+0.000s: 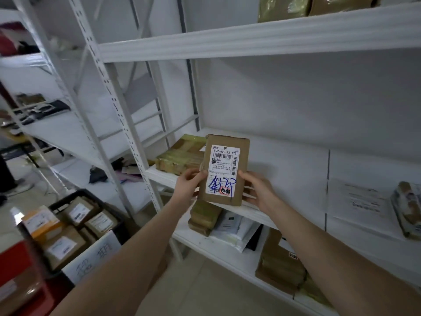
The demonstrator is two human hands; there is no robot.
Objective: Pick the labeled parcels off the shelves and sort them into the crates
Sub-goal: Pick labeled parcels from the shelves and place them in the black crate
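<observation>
Two hands share the brown parcel (243,148), which we hold upright in the air just in front of the middle shelf (284,160), clear of its board. Our left hand (189,188) pinches the parcel's lower left edge, thumb on the front and fingers behind. Our right hand (259,192) grips the lower right edge the same way. Holding it low and at the sides leaves the white label (225,158) uncovered and turned squarely toward us, which we judge is meant for reading. The printed code, the blue scrawl and the red stamp (224,191) are all in plain sight.

Behind it a taped parcel (182,153) lies flat on the same shelf, untouched. Down to our left stands the black crate (68,199), already holding several labeled parcels, with a handwritten sign (95,254) hung on its side. A red crate (16,258) sits nearer us. We take this as the checking step, with the choice of crate resting on the label. Whether the stamp matches the sign we cannot tell.
</observation>
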